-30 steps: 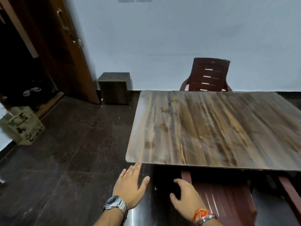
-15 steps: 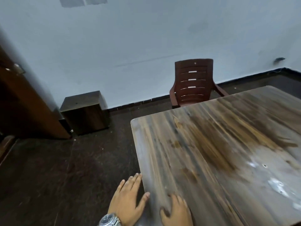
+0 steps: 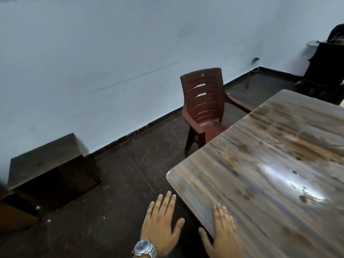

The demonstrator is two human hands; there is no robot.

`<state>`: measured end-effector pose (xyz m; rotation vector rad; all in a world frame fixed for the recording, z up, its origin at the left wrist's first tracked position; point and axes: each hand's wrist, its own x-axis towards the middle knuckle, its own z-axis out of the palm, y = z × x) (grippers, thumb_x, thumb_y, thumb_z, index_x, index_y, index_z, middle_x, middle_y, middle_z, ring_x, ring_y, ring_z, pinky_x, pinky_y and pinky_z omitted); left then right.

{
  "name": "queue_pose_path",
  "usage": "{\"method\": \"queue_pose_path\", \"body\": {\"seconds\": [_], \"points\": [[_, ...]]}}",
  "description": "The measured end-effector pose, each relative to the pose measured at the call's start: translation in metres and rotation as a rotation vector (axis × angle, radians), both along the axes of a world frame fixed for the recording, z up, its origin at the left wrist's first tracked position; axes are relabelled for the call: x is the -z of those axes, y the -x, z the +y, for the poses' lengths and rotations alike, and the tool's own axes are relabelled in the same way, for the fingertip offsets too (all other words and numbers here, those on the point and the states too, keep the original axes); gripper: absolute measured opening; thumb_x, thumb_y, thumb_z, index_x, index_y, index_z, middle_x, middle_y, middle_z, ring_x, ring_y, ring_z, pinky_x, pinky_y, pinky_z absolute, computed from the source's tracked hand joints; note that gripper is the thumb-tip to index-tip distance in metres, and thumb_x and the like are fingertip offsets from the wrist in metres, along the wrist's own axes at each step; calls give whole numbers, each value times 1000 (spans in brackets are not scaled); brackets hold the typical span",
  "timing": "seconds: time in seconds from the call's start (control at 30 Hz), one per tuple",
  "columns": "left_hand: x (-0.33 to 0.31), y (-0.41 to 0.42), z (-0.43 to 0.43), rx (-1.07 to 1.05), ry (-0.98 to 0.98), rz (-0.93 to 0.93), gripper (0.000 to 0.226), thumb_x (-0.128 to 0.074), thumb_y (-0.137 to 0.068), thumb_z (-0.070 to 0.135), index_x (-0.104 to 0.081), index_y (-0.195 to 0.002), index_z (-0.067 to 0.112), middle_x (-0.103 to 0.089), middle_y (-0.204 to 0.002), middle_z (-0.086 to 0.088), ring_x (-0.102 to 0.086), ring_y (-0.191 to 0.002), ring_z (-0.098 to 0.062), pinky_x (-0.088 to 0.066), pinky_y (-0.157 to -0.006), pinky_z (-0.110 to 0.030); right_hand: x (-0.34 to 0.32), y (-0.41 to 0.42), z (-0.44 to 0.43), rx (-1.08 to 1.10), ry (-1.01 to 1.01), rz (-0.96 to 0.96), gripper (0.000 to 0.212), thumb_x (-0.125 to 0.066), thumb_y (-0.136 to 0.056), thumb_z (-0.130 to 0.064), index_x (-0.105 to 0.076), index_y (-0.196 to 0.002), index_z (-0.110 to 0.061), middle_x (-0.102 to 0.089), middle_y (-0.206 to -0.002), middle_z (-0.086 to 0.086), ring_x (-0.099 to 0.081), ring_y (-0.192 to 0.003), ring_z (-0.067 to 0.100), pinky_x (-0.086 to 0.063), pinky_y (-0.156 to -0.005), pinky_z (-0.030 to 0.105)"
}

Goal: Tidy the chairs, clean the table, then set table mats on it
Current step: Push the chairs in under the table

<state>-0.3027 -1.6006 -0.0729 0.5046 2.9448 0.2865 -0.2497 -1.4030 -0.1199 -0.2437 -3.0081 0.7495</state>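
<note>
Two hands spread flat, empty: right hand [image 3: 223, 231] on table [image 3: 270, 164], left hand [image 3: 160, 220] beside.

Your way along the table [image 3: 270, 183] top is open: only small specks and a stain lie near the glare patch. A brown chair [image 3: 204, 107] stands at the far edge, its seat partly tucked under. To the left, open dark floor [image 3: 121, 183] runs to the wall, with a dark wooden box [image 3: 52, 168] against it. Dark furniture [image 3: 325, 71] fills the far right corner.
</note>
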Motion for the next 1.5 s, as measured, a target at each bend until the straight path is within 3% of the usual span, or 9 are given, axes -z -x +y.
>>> {"method": "queue_pose_path", "body": {"seconds": [0.07,0.13,0.2,0.43,0.7,1.1,1.5], "points": [[-16,51,-21,31,-8,46,71,-29,-91,63,-23,-152,26,-20,-158,8,-23,-144,-15,-7,-116,-34,-28,44,-19,7,-84,2,83,-29,-90,-66,-42,-145,-5,-36,-154,9,-28,-146,19,2,-118,23],[-34,107,-35,92,-23,113,72,-19,-93,63,-3,-153,28,2,-159,10,0,-148,-13,7,-118,-33,-53,99,-38,-12,-135,125,83,-32,-92,-62,-17,-155,-10,-6,-162,4,-3,-147,12,9,-119,24],[-49,162,-43,127,-33,220,71,-19,-94,61,3,-153,28,6,-160,8,4,-148,-14,7,-117,-35,-72,157,-51,-5,-122,158,84,-35,-94,-61,-3,-156,-14,11,-159,-1,12,-144,9,11,-116,28],[-77,360,-74,166,24,243,71,-23,-96,59,4,-153,25,5,-162,6,3,-148,-16,1,-120,-40,-83,365,-99,58,-202,189,86,-42,-92,-57,-16,-155,-5,-13,-164,14,-9,-152,26,-1,-118,35],[-103,579,-78,247,-16,271,74,-15,-92,62,4,-153,26,4,-162,6,1,-148,-17,3,-118,-40,-108,544,-96,211,-297,199,92,-22,-85,-64,-20,-153,-2,-21,-161,17,-16,-150,30,-11,-120,42],[-119,870,19,660,-63,307,70,-20,-95,60,5,-153,28,6,-161,7,1,-148,-17,4,-118,-40,-145,779,-56,630,-265,256,86,-41,-94,-57,-10,-156,-6,-8,-165,10,-2,-152,23,-2,-122,38],[-95,1062,188,1035,-32,308,66,-15,-96,56,3,-153,28,0,-162,8,-3,-148,-14,1,-120,-38,-114,959,48,935,-128,272,86,-44,-93,-55,-11,-156,-5,-10,-165,10,-3,-152,23,-2,-122,36]]}}
